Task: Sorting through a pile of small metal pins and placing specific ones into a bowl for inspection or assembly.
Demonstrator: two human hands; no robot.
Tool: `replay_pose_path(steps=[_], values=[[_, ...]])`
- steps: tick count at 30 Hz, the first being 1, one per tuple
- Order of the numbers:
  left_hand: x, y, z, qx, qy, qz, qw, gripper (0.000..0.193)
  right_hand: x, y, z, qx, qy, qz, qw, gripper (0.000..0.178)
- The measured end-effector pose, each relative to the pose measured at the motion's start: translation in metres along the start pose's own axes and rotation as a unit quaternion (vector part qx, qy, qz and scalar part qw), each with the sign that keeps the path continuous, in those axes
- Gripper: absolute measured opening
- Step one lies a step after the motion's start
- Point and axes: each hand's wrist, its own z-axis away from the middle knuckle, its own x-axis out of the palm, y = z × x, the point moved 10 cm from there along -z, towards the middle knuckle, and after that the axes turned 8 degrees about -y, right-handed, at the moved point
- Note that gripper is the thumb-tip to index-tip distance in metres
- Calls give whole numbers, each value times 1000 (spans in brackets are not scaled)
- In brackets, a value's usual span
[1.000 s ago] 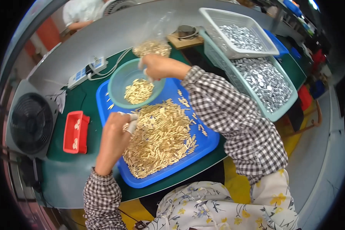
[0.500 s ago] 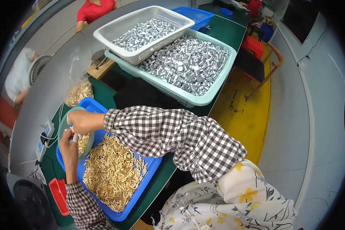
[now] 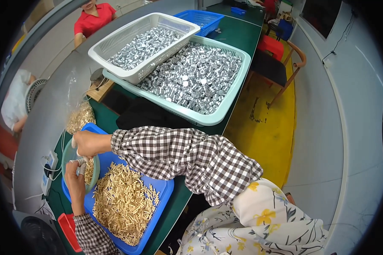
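Beyond my right hand (image 3: 87, 143) stood a pale green crate (image 3: 225, 104) of silvery caps on the green worktop (image 3: 238, 38). Below it lay the blue tray (image 3: 161, 193) of small brass pins (image 3: 123, 204); light, stiff and slippery, I judged. Both hands closed on the green bowl (image 3: 93, 172), left hand (image 3: 74, 175) gripping its rim, the firmest hold.

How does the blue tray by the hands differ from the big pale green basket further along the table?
The blue tray is shallow with solid walls and holds slim gold-coloured pieces; the pale green basket is deeper, with slotted walls, and holds silver metal pieces. The basket also carries a white basket resting on it, while the tray has a small green bowl over it, where both hands work. Both are rectangular, open-topped plastic and well filled.
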Motion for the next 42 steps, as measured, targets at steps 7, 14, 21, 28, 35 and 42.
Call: replay_pose_path(steps=[7,14,21,28,35,42], values=[[-10,-23,11,-93,98,128,982,16,0,-5,13,0,-4,-111,994,44],[-36,36,18,-31,9,130,991,13,21,-34,29,-33,-69,-125,989,29],[-37,80,42,42,-32,11,999,12,59,-43,48,-64,-144,202,967,13],[-49,102,70,-6,38,16,999,20,52,-70,93,-99,-78,327,937,11],[4,140,97,42,-163,54,984,35,32,-55,114,40,-75,36,996,15],[29,109,128,-68,-59,341,936,31,107,-188,151,-88,-219,-550,801,17]])
